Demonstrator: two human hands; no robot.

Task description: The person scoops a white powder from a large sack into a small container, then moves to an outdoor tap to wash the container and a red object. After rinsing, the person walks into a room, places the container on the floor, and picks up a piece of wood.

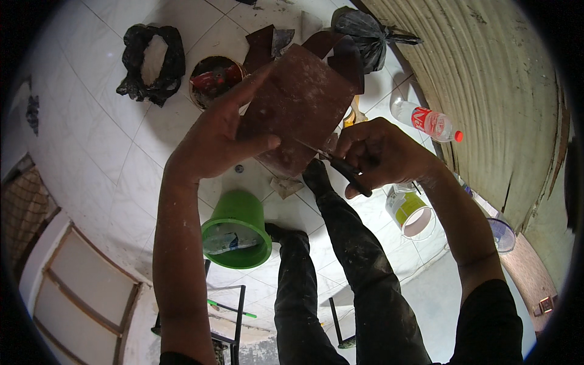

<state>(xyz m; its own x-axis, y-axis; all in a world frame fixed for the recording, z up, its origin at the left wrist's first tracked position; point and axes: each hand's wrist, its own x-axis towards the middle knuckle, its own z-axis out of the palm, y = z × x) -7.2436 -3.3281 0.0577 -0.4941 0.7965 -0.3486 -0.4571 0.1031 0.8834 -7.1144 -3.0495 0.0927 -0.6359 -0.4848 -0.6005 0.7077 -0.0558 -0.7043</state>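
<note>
My left hand [222,134] grips a brown sheet of sandpaper [298,91] by its left edge, thumb lying on its face, and holds it up in front of me. In my right hand [386,152] is a pair of scissors [344,167] with dark handles, my fingers closed round them. Their blades meet the lower right part of the sheet, where a small flap stands at the edge. Behind the held sheet, more dark brown sheets [348,64] lie on the floor, partly covered by it.
A black bag of white powder [156,58] and a stained bucket [213,76] stand far left. A tied black bag [362,39] lies far right, near a water bottle [432,121] and corrugated panel [486,73]. A green bucket [234,210] and a white-and-green pail [407,210] flank my legs.
</note>
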